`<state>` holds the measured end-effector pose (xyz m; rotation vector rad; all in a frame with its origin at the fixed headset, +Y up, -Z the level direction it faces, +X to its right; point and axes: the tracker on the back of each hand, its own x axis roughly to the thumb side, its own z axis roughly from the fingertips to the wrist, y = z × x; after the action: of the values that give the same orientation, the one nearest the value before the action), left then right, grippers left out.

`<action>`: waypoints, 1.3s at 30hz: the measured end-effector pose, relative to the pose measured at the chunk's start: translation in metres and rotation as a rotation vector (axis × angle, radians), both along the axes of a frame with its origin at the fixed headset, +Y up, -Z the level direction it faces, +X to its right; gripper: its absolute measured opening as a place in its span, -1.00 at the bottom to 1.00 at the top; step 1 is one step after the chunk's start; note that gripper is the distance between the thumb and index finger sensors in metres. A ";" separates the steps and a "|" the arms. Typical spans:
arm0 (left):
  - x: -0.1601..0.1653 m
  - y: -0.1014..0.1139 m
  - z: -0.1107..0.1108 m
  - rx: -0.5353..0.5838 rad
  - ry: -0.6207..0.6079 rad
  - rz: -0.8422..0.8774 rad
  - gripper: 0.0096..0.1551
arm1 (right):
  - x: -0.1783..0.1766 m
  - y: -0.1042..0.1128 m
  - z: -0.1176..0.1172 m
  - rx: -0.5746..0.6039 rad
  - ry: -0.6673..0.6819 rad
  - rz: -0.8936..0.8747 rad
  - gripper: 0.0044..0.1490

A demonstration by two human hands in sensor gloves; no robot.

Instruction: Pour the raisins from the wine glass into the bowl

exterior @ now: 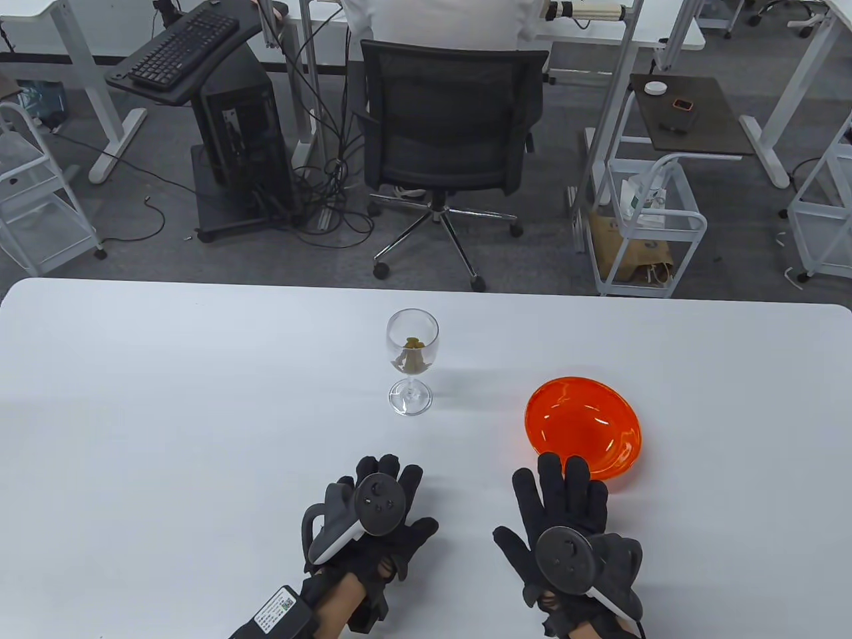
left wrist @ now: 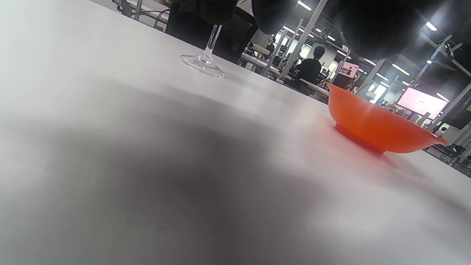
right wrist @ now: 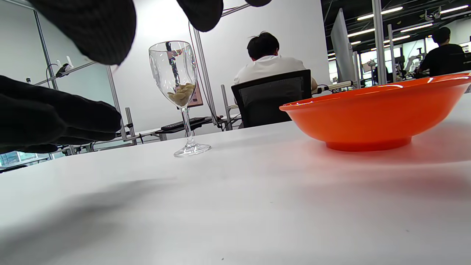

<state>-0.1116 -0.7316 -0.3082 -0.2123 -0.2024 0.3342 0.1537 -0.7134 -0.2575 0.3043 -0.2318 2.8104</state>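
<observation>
On the white table (exterior: 166, 413), nearest the person, the left hand (exterior: 369, 516) lies flat with fingers spread, holding nothing. Beyond it the wine glass (exterior: 412, 359) stands upright, raisins (exterior: 415, 346) in its base. Right of the left hand, the right hand (exterior: 566, 526) rests flat too, fingers apart, fingertips just beside the near rim of the orange bowl (exterior: 584, 426).

Clear wine glass (exterior: 412, 361) upright, raisins (exterior: 415, 345) inside; orange bowl (exterior: 584, 426) right, apart
</observation>
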 end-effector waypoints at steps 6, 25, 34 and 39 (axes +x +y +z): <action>-0.003 -0.005 -0.003 -0.007 0.021 0.001 -0.02 | 0.001 0.001 0.000 -0.009 0.008 -0.006 0.01; -0.036 -0.014 -0.048 -0.066 0.280 0.151 0.10 | -0.005 -0.004 -0.003 -0.046 0.025 0.011 0.03; -0.054 -0.008 -0.085 -0.137 0.412 0.216 0.11 | -0.008 -0.005 -0.004 -0.055 0.030 0.017 0.03; -0.046 -0.020 -0.099 -0.169 0.430 0.268 0.12 | -0.008 -0.004 -0.003 -0.041 0.031 0.000 0.03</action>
<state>-0.1579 -0.7515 -0.4070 -0.2758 0.2258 0.6542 0.1455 -0.7177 -0.2607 0.3381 -0.1669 2.8040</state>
